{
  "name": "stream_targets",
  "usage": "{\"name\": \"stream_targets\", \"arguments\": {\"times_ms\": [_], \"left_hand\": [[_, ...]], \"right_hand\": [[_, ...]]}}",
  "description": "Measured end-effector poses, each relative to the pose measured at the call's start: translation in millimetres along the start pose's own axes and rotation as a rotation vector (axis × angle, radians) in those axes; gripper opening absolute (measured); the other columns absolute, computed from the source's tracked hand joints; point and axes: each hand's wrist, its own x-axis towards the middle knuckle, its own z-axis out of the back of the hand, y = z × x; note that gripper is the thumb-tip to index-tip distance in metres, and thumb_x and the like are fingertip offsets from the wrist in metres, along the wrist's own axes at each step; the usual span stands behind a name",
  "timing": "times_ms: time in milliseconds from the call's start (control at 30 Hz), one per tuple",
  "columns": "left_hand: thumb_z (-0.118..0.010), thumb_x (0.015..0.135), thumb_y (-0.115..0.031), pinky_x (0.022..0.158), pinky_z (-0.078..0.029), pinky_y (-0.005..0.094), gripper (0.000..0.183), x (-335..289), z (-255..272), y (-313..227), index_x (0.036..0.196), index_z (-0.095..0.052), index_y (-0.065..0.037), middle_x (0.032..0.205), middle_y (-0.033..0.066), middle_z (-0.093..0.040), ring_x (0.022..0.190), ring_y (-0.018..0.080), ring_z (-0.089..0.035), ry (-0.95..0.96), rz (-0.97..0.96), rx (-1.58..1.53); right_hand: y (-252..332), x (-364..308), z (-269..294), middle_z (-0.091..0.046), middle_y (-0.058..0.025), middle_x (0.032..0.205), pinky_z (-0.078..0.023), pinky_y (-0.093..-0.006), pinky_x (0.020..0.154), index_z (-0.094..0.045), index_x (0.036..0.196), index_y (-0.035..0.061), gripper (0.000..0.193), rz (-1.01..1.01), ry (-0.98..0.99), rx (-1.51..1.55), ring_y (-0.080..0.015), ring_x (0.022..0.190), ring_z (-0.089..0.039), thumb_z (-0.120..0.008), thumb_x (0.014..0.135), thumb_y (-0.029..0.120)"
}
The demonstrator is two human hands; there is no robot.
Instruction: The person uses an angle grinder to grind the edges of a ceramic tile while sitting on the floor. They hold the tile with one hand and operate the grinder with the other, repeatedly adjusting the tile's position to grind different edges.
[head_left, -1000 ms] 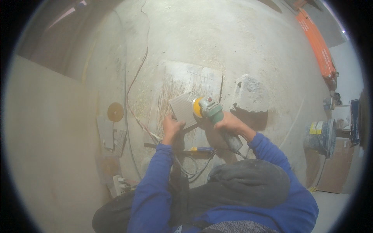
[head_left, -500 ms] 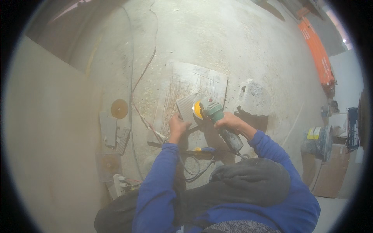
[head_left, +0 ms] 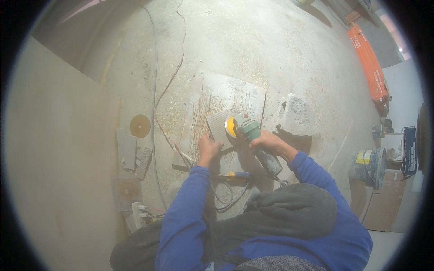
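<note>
My right hand (head_left: pixel 268 142) is wrapped round the green body of an angle grinder (head_left: pixel 251 131). A round disc with a yellow face (head_left: pixel 231 127) sits at the grinder's head, against or just over a grey ribbed tile (head_left: pixel 217 123). My left hand (head_left: pixel 209 147) grips the tile's near left edge, thumb on top. The tile rests tilted over a scored, pale board (head_left: pixel 212 92) on the floor. Dust hazes the view, and whether the disc touches the tile is hard to make out.
A broken concrete block (head_left: pixel 296 115) stands right of the board. Cables (head_left: pixel 156 81) cross the floor at left, near a loose brown disc (head_left: pixel 139 126), tile offcuts (head_left: pixel 143 162) and a power strip (head_left: pixel 139 214). Farther right are a bucket (head_left: pixel 370 168) and a long orange package (head_left: pixel 368 63).
Both hands, grinder and tile keep nearly the same place; the view has shifted slightly. The dust haze over the board looks a little thinner.
</note>
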Motion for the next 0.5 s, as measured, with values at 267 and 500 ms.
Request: {"name": "stream_targets", "arguments": {"times_ms": [267, 500], "left_hand": [[-0.086, 0.064, -0.016, 0.069, -0.054, 0.0388, 0.036, 1.1, -1.4, 3.0, 0.093, -0.072, -0.002, 0.074, 0.0108, -0.068, 0.069, 0.0258, -0.069, -0.013, -0.015, 0.039], [-0.086, 0.064, -0.016, 0.071, -0.055, 0.0386, 0.038, 0.1, -1.3, 2.0, 0.096, -0.072, -0.002, 0.076, 0.0116, -0.070, 0.072, 0.0263, -0.070, -0.024, -0.033, 0.033]], "right_hand": [[5.0, -3.4, -2.6, -0.064, -0.0068, 0.100, -0.046, -0.0319, 0.080, -0.066, 0.111, -0.0013, 0.044, -0.009, -0.008, -0.005, -0.0171, 0.090, -0.058, -0.074, 0.072, 0.017], [0.3, 0.7, -3.8, -0.063, -0.0064, 0.099, -0.045, -0.0311, 0.080, -0.065, 0.111, -0.0024, 0.044, 0.013, -0.017, 0.015, -0.0170, 0.090, -0.057, -0.073, 0.072, 0.016]]}}
